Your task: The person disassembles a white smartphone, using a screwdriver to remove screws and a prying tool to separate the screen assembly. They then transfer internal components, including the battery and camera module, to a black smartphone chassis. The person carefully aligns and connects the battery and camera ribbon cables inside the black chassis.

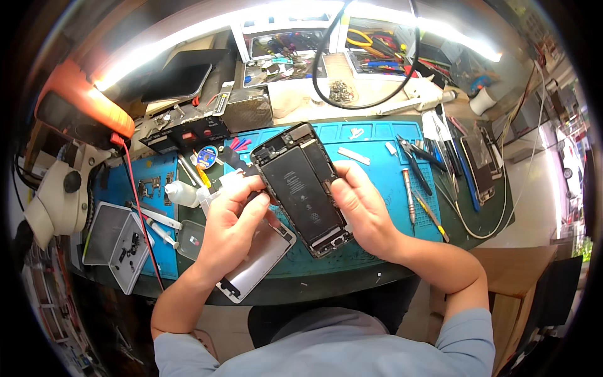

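An opened smartphone (301,188) is held tilted above the blue work mat, its black battery and inner parts facing up. My right hand (364,210) grips its right edge, thumb on top. At the left edge, my left hand (235,226) has its thumb and index finger closed against the phone's side; the exact pinch point is partly hidden. A small dark piece (235,161) shows just beyond my left fingertips. Below the phone lies a white-edged screen panel (260,261), silver backing upward, partly covered by my left hand and the phone.
Pliers (414,160), a screwdriver (409,195) and tweezers lie at the right. A grey plastic box (116,242) with small black parts, a white bottle (182,193) and an orange-cased meter (85,107) stand left. A black cable loop (315,69) hangs over the back.
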The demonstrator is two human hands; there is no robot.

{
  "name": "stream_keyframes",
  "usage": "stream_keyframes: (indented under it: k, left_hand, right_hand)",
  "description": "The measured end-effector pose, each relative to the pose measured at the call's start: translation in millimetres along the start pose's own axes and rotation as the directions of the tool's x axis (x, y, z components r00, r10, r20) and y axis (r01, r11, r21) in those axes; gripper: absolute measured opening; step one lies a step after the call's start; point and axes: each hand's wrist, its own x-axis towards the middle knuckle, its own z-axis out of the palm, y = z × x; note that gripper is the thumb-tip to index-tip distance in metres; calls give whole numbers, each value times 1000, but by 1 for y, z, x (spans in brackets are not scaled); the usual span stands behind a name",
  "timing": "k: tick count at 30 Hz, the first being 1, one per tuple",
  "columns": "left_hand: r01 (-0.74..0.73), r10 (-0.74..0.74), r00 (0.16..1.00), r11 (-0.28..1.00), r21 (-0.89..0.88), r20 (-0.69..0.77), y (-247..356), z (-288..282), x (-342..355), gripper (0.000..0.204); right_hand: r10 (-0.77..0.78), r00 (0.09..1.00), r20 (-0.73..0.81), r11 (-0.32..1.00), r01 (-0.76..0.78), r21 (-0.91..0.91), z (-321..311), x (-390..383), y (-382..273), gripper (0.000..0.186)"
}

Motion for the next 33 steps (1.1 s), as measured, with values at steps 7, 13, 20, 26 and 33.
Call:
stream_keyframes:
  k: [7,13,20,26,33]
  left_hand:
    - [-11,11,996,1000,-2,-93,0,3,1,25]
    - [8,-8,996,1000,-5,-87,3,-1,0,25]
    - [17,-16,994,1000,3,-104,5,2,0,26]
    - [23,-24,992,1000,-9,-120,5,5,0,26]
    - [72,-73,984,997,-15,-162,5,5,1,25]
  right_hand:
    - [-97,995,16,984,99,-151,-1,-2,2,32]
    - [-28,998,64,986,38,-162,-3,-2,-1,36]
    - [22,997,72,990,-12,-138,-4,-1,2,36]
    - [55,997,58,985,-45,-166,-5,1,3,34]
    - [-2,1000,-4,999,2,42,-2,3,8,36]
